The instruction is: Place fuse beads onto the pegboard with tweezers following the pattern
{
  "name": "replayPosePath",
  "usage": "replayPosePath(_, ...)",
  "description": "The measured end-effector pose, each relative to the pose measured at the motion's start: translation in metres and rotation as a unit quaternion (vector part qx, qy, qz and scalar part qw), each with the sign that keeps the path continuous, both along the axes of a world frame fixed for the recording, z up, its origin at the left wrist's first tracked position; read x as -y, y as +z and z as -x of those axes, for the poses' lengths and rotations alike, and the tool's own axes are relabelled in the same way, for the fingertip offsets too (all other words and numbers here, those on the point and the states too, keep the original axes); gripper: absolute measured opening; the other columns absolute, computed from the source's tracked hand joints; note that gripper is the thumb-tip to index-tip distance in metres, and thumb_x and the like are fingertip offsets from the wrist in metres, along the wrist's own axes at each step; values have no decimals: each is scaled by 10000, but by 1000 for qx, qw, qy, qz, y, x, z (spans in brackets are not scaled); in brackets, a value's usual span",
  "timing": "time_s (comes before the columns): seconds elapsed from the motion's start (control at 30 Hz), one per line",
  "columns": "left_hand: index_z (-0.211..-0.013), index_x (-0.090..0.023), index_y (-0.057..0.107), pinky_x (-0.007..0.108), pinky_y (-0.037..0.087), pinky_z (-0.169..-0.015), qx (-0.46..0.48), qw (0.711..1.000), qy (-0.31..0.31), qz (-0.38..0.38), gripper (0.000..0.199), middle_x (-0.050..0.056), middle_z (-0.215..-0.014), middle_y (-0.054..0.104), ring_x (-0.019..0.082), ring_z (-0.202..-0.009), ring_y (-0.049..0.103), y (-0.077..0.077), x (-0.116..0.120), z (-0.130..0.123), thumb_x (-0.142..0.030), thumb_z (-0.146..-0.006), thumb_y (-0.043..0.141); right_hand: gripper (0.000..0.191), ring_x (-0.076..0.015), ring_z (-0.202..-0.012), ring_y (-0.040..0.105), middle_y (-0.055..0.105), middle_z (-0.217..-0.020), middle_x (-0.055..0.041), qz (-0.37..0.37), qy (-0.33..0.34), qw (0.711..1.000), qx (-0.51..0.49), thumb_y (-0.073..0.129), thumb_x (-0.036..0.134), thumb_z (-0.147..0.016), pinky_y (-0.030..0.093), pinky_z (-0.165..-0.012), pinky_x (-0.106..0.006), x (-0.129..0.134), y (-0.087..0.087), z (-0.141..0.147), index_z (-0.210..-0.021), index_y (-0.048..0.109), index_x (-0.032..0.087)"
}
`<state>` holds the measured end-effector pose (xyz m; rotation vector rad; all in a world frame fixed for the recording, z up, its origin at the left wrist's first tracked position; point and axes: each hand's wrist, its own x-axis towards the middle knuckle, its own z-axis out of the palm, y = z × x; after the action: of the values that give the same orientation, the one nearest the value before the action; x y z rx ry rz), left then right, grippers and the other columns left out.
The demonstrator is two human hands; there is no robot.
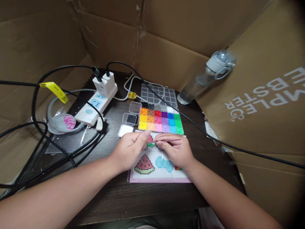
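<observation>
My right hand (177, 148) is closed on thin pinkish tweezers (170, 140), whose tip points left toward my other hand. My left hand (133, 148) has its thumb raised against curled fingers; what they pinch is hidden. Small green beads (150, 144) show between the two hands. Under both hands lies a pattern sheet with a clear pegboard (152, 178) over it, showing a watermelon slice (144, 164) and a light blue bow shape (165, 163). Just beyond, an open bead box (160, 119) holds many colours in compartments.
Small clear boxes (125, 129) stand left of the bead box. A power strip (92, 109) with black cables (69, 156) takes up the left side. A water bottle (202, 79) leans at the back right. Cardboard walls (171, 41) surround the table.
</observation>
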<state>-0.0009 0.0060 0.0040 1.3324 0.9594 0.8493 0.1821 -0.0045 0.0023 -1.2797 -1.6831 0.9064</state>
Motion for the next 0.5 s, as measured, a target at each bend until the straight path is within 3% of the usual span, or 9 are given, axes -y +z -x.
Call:
replayPosePath(0.33,-503,-175,348,212,251,-418,1,1000,-1,-2,507,-51,-472,310,78,-439,284,-1,1,0,-482,-904,390,76,-188,-764,682,729,-808,-50,8,-17,1000,-12,664,222,-756,556,-733,-305,0,-2,-1,-749,737,201)
replayPosePath(0.5,-501,-177,350,215,253,-423,-4,1000,-4,0,502,-47,-472,311,82,-444,288,1,1,1,-467,-910,378,99,-186,-731,667,726,-786,-57,-14,-101,994,-24,671,255,-756,543,-656,-291,-7,0,-13,-732,739,188)
